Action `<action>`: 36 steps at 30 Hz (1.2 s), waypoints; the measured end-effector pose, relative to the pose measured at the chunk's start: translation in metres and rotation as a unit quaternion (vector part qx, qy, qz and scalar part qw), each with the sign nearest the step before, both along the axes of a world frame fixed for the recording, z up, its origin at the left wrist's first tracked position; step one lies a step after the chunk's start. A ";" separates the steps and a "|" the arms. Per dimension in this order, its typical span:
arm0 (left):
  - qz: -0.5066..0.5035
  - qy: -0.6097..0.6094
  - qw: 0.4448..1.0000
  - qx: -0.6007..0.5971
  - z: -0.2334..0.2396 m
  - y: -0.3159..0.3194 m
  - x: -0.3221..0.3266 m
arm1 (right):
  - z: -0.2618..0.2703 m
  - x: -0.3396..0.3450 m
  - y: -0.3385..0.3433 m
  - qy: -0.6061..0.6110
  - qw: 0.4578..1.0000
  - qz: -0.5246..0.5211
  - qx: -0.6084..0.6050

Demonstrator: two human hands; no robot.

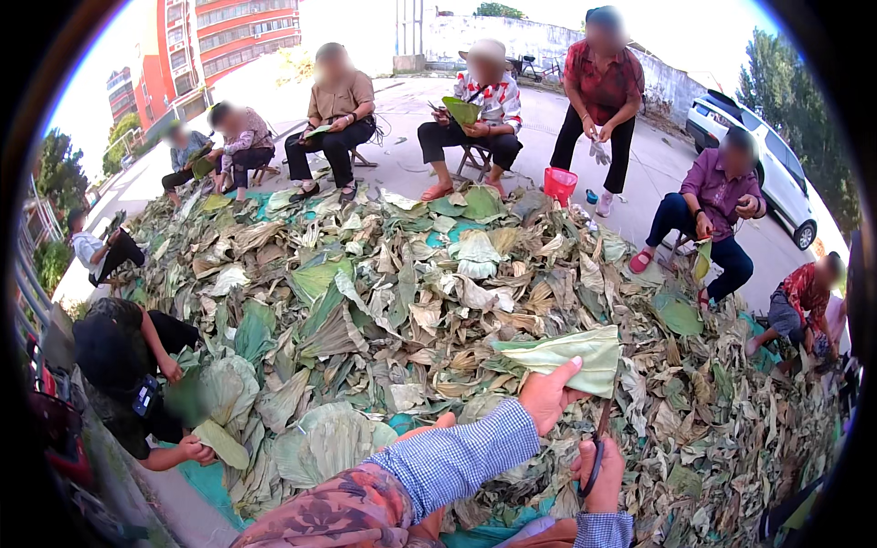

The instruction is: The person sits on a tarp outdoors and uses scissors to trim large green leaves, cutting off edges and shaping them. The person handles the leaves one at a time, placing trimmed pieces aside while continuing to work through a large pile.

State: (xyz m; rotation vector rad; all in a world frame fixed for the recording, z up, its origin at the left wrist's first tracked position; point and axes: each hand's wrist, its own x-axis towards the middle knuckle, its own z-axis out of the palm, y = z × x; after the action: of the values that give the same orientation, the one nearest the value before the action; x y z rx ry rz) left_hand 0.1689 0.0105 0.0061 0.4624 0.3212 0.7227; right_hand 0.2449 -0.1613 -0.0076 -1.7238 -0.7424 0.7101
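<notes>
In my left hand (547, 401) is a folded, pale green lotus leaf (590, 363), gripped with the thumb on top and held out over the pile. My right hand (606, 476) grips a pair of dark-handled scissors (605, 419). The blades point up and meet the leaf's right edge; how far apart they are cannot be seen. Below and around both hands spreads a broad heap of dried leaves and scraps (473, 325), brown and grey-green. A large, rounded leaf (329, 445) lies on the heap left of my forearm.
Several people sit on low stools around the heap, some holding leaves. One person (127, 363) crouches close at my left; another (603, 89) stands at the far side near a red plastic basket (560, 183). Green sheeting (212, 486) shows under the heap. A white car (781, 161) is parked behind.
</notes>
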 end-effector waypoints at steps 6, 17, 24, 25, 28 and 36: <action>-0.005 -0.004 1.000 0.001 -0.002 0.004 0.001 | -0.002 0.000 0.003 -0.022 1.000 -0.003 -0.003; -0.027 0.068 0.997 0.032 0.002 -0.009 0.001 | -0.012 0.008 0.004 -0.008 1.000 -0.012 0.027; -0.026 0.062 0.997 0.036 0.002 -0.009 0.001 | 0.002 0.002 0.004 -0.039 0.999 -0.017 0.005; -0.029 0.064 0.997 0.033 0.002 -0.009 0.001 | 0.003 0.001 0.004 -0.031 0.999 -0.019 0.009; -0.018 0.065 0.997 0.032 0.005 -0.010 0.001 | 0.002 0.003 0.004 -0.020 1.000 -0.020 0.013; -0.014 0.081 0.996 0.034 -0.001 -0.013 0.004 | -0.007 0.008 0.000 -0.025 0.999 0.002 0.028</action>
State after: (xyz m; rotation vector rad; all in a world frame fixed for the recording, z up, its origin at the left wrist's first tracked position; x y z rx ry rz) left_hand 0.1725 -0.0025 0.0049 0.5912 0.4410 0.6721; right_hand 0.2524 -0.1608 -0.0143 -1.6948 -0.7928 0.6451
